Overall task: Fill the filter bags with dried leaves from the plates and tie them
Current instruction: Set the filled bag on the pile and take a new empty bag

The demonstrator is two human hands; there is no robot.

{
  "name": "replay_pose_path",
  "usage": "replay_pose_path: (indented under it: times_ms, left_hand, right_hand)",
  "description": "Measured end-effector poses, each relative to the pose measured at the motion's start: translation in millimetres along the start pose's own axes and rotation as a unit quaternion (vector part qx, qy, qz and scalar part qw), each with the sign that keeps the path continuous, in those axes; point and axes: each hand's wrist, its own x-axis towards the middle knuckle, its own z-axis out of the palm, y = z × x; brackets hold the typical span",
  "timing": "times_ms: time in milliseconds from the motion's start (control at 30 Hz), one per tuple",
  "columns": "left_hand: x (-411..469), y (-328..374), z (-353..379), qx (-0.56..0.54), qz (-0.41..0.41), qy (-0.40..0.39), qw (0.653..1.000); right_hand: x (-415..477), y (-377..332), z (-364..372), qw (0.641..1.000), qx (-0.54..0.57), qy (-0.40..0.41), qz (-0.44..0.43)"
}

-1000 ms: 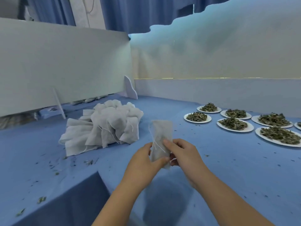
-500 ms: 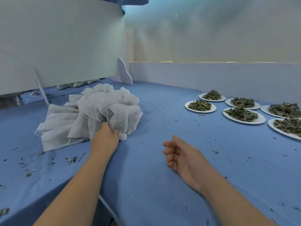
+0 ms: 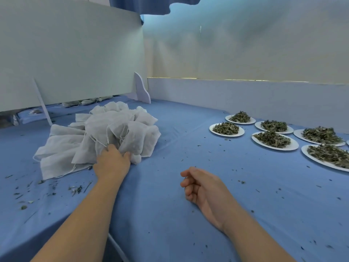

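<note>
A heap of white filter bags (image 3: 105,133) with thin drawstrings lies on the blue tablecloth at the left. My left hand (image 3: 111,160) is at the heap's near edge, knuckles up, its fingers curled into the cloth of a filter bag. My right hand (image 3: 203,188) rests on its side on the tablecloth, fingers loosely curled, holding nothing. Several white plates piled with dried green leaves stand at the right; the nearest to my hands is a plate (image 3: 226,128), with another plate (image 3: 274,140) behind it to the right.
White divider panels (image 3: 75,59) wall in the table at the left and back, with a small white stand (image 3: 141,88) in the corner. Leaf crumbs (image 3: 75,190) are scattered over the blue tablecloth (image 3: 170,214), most of them near the left front edge.
A second ago both hands held one filter bag upright in front of me. That bag is gone from my hands; my left hand has reached into the heap and my right hand has dropped to the table.
</note>
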Motion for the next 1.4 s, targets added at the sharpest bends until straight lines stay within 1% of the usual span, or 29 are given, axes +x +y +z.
replay_pose_path:
  times_ms: [100,167,233,333,433,600,800,867,933,1000,1067,1133,1233,1300,1333,1400]
  left_hand:
    - [-9.5,-6.6,-11.6,-0.027,0.016,0.013,0.999]
    - [-22.3,-2.4,-18.9,-0.089,0.06,0.054,0.993]
    - [-42.3,9.2,-25.4,-0.149,0.11,0.069,0.98]
    - [-79.0,36.2,-30.4,-0.213,0.19,0.022,0.958]
    - [-115.2,70.8,-31.8,-0.237,0.275,-0.038,0.931]
    - [-184.8,143.8,-33.4,-0.275,0.355,-0.135,0.883]
    - [-280.9,232.1,-27.4,-0.315,0.431,-0.248,0.808]
    - [-316.6,254.7,-24.2,-0.313,0.454,-0.284,0.785]
    - [-350.3,274.2,-19.7,-0.298,0.473,-0.311,0.769]
    - [-378.9,292.1,-13.9,-0.274,0.47,-0.33,0.772]
    - [-402.4,306.7,-7.1,-0.271,0.436,-0.336,0.789]
    - [-418.9,315.5,-1.0,-0.274,0.404,-0.323,0.811]
    - [-427.7,315.9,6.0,-0.238,0.41,-0.279,0.835]
    - [-425.6,310.8,8.6,-0.213,0.411,-0.267,0.845]
    - [-423.6,307.4,9.9,-0.21,0.405,-0.272,0.848]
    - [-419.8,300.6,11.4,-0.214,0.387,-0.301,0.845]
  right_hand:
    - [-5.0,1.3,2.0,0.998,-0.056,-0.012,-0.027]
    - [-9.3,-0.7,4.2,0.995,-0.096,-0.025,-0.028]
    - [-13.5,-5.5,4.8,0.992,-0.121,-0.034,-0.013]
    - [-24.9,-15.7,0.1,0.988,-0.146,-0.043,0.005]
    - [-46.9,-30.8,-13.9,0.985,-0.166,-0.046,0.0]
    - [-107.3,-77.5,-61.6,0.973,-0.228,-0.031,-0.022]
    - [-203.8,-130.2,-139.7,0.952,-0.301,0.043,-0.035]
    - [-235.0,-139.0,-162.0,0.948,-0.306,0.074,-0.041]
    - [-262.8,-143.8,-181.1,0.944,-0.31,0.104,-0.047]
    - [-286.0,-144.8,-199.1,0.936,-0.319,0.138,-0.054]
    - [-305.6,-145.0,-216.5,0.923,-0.332,0.18,-0.069]
    - [-321.8,-146.6,-233.0,0.903,-0.353,0.227,-0.09]
    - [-339.6,-145.5,-258.3,0.856,-0.401,0.308,-0.109]
    - [-349.3,-138.3,-276.1,0.826,-0.41,0.37,-0.116]
    - [-353.4,-133.6,-283.8,0.805,-0.427,0.398,-0.108]
    - [-360.5,-126.0,-298.1,0.748,-0.508,0.423,-0.057]
